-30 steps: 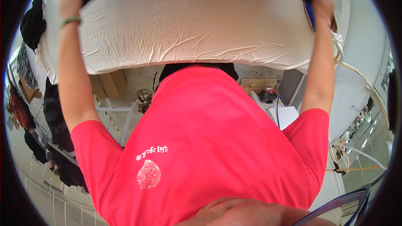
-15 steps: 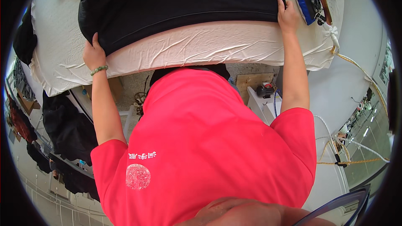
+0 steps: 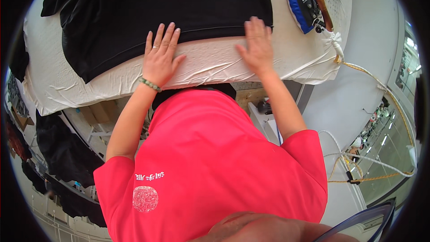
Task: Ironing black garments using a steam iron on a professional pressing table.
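A black garment [image 3: 201, 6] lies spread over the cream cloth-covered ironing table [image 3: 206, 62], its stitched hem edge facing me. My left hand [image 3: 162, 54] rests flat across that hem near its middle, fingers stretched out over the fabric. Close to the garment's right corner is my right hand [image 3: 257, 47], its fingers extended on the hem and slightly blurred. Neither hand grips anything. Right of the garment an iron [image 3: 307, 6] with a blue-rimmed sole and a brown handle sits on the table. Part of the garment runs out of view at the top.
A cord [image 3: 367, 72] runs from the iron off the table's right end and down to looped hoses [image 3: 358, 177]. Dark garments [image 3: 67, 148] hang at the left. Under the table stands a white unit [image 3: 264, 118] with a dark motor-like part.
Both hands have let go of the garment's two lower corners and moved inward, now flat on the hem. The whole view has shifted, so the table and iron appear further left.
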`<state>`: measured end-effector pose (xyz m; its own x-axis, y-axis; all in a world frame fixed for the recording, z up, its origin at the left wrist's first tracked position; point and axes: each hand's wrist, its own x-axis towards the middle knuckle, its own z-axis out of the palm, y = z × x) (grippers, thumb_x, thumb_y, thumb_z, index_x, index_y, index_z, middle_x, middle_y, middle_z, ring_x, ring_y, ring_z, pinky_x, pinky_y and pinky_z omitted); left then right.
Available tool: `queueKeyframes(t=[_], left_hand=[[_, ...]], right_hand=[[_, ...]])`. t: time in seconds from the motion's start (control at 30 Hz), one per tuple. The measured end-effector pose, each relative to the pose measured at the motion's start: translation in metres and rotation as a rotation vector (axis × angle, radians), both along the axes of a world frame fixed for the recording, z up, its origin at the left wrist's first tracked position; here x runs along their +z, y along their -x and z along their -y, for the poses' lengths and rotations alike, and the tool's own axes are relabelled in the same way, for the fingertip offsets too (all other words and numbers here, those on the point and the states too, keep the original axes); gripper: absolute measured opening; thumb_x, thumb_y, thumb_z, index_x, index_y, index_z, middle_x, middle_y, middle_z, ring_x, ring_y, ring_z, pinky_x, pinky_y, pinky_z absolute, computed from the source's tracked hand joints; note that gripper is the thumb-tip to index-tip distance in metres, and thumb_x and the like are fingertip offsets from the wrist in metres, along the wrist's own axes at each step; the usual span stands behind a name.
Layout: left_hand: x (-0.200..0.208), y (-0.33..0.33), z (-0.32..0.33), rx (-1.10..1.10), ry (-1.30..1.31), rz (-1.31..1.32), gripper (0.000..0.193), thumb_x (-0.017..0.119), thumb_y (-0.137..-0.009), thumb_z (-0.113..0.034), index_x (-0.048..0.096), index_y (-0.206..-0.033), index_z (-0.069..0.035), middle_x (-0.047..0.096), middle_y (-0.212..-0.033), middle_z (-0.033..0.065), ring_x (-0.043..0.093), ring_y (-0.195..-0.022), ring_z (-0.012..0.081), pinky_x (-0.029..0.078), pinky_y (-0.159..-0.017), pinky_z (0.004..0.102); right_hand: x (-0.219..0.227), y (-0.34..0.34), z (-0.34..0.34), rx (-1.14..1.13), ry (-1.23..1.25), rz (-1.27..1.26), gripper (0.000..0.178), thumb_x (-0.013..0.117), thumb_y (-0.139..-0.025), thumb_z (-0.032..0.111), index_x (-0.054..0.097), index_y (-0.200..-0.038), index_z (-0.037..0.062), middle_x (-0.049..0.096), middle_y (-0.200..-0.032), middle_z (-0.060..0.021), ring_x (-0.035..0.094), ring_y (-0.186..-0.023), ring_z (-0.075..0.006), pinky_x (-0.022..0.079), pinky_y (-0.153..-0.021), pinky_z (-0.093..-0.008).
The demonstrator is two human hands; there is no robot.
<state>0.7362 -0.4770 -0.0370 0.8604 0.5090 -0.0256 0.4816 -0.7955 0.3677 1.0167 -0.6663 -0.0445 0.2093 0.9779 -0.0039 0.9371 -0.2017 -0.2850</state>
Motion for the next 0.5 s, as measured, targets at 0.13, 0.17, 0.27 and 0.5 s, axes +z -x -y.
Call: queueKeyframes(t=[0.13, 0.17, 0.27, 0.5], left_hand=[[0.001, -0.059, 0.031, -0.113, 0.048, -0.004, 0.077, 0.064, -0.091, -0.043, 0.038, -0.155, -0.009, 0.032, -0.164, 0.0074, 0.023, -0.154, 0.025, 0.013, -0.126, 0.0485], [0.0, -0.077, 0.039, -0.183, 0.066, -0.013, 0.076, 0.062, -0.092, -0.044, 0.039, -0.155, -0.009, 0.032, -0.164, 0.007, 0.023, -0.154, 0.024, 0.013, -0.126, 0.0478], [-0.012, -0.144, 0.064, -0.238, 0.056, 0.037, 0.074, 0.06, -0.093, -0.046, 0.04, -0.154, -0.009, 0.032, -0.164, 0.006, 0.023, -0.154, 0.0237, 0.014, -0.126, 0.0466], [-0.01, -0.128, 0.068, -0.169, 0.048, -0.026, 0.074, 0.06, -0.094, -0.045, 0.037, -0.156, -0.012, 0.029, -0.166, 0.0053, 0.02, -0.155, 0.0221, 0.012, -0.126, 0.0477]], right_hand=[[0.027, -0.101, 0.036, -0.063, -0.063, 0.27, 0.075, 0.066, -0.094, 0.038, 0.036, -0.154, 0.0036, 0.035, -0.16, -0.0186, 0.029, -0.151, -0.0348, 0.02, -0.122, -0.053], [0.044, -0.125, 0.027, -0.072, -0.137, 0.346, 0.074, 0.066, -0.095, 0.037, 0.037, -0.154, 0.003, 0.036, -0.16, -0.0189, 0.03, -0.15, -0.0357, 0.021, -0.122, -0.0534], [0.059, -0.179, -0.009, -0.213, -0.284, 0.405, 0.07, 0.068, -0.094, 0.036, 0.042, -0.148, 0.0002, 0.043, -0.154, -0.0202, 0.038, -0.144, -0.0399, 0.026, -0.118, -0.0531], [0.08, -0.204, -0.016, -0.379, 0.036, 0.352, 0.062, 0.072, -0.09, 0.041, 0.055, -0.138, 0.0044, 0.066, -0.125, -0.0169, 0.063, -0.111, -0.0382, 0.049, -0.093, -0.0451]])
